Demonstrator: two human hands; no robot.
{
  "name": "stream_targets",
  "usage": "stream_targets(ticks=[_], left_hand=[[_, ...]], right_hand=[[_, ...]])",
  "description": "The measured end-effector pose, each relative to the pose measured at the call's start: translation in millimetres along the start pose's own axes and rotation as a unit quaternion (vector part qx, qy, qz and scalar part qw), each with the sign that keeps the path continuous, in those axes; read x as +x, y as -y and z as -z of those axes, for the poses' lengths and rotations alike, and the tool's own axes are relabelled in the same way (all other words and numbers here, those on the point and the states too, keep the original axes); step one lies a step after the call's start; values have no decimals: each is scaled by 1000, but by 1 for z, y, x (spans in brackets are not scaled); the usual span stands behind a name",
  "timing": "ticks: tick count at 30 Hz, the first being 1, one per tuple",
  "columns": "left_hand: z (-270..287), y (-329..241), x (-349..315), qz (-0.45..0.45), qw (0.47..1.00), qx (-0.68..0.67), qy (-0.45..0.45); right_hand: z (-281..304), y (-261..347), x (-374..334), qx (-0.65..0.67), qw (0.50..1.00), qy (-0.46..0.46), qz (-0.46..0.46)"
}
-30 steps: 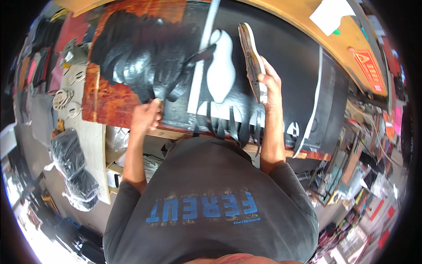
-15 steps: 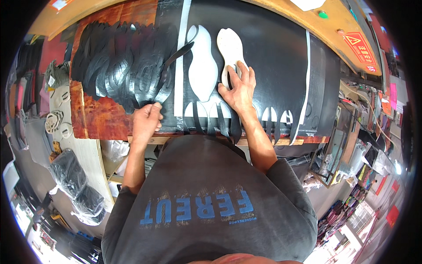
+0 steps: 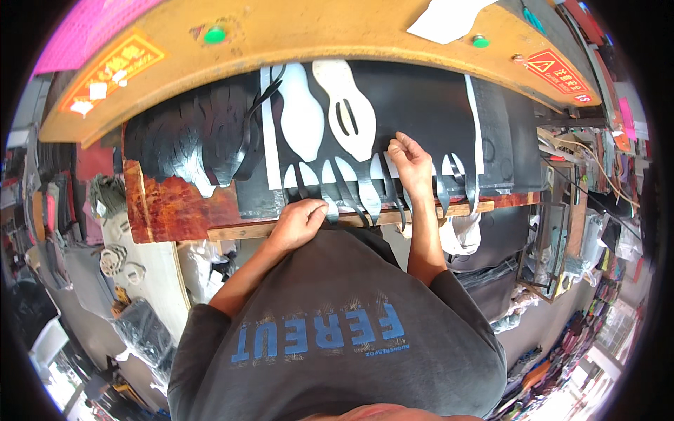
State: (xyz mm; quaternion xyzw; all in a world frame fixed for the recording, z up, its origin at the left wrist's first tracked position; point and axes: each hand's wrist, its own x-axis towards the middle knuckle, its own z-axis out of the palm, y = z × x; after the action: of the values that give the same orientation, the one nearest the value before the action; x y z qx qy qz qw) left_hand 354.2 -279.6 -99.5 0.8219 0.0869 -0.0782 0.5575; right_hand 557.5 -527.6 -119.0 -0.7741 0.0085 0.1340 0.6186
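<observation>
My left hand (image 3: 302, 223) is at the table's front edge, fingers curled on the end of a black strip (image 3: 332, 210) of the sheet; its fingertips are partly hidden. My right hand (image 3: 413, 163) hovers over the black sheet (image 3: 414, 98), loosely bent with nothing visible in it. Left of it lies a cream sole-shaped template (image 3: 361, 116) with two long slots, untouched. Beside that is a white sole-shaped area (image 3: 298, 116). Along the sheet's near edge, several black strips curve between white gaps and hang over the wooden edge.
A heap of cut black pieces (image 3: 189, 133) covers the table's left part, by bare reddish wood (image 3: 172, 207). A yellow machine beam (image 3: 281, 35) with green buttons spans the far side. White bands (image 3: 269, 133) border the sheet. A wooden strip (image 3: 246, 230) runs along the front.
My left hand has moved from the heap of black pieces rightward to the front edge. My right hand has let go of the template and drawn nearer. The view has shifted, showing more yellow beam.
</observation>
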Motion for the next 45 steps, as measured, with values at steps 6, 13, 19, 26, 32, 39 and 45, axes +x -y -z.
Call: stream_targets(ticks=[6,13,19,26,32,39,45], left_hand=[[-3,12,54,-100,984,113,-99],[-1,17,94,-88,974,133,-160],[-8,18,93,-116,959,155,-206],[-31,18,88,-143,934,214,-248],[-45,16,76,-142,934,220,-242],[-55,18,67,-174,921,243,-250],[-52,27,80,-166,920,257,-244]], right_hand=[[10,31,49,-27,1000,-3,0],[-52,64,95,-351,922,20,160],[-117,56,127,-486,855,23,179],[-123,27,120,-435,875,-69,202],[-121,28,102,-447,875,-74,171],[-93,26,90,-424,885,-16,194],[-10,30,92,-60,994,-70,57]])
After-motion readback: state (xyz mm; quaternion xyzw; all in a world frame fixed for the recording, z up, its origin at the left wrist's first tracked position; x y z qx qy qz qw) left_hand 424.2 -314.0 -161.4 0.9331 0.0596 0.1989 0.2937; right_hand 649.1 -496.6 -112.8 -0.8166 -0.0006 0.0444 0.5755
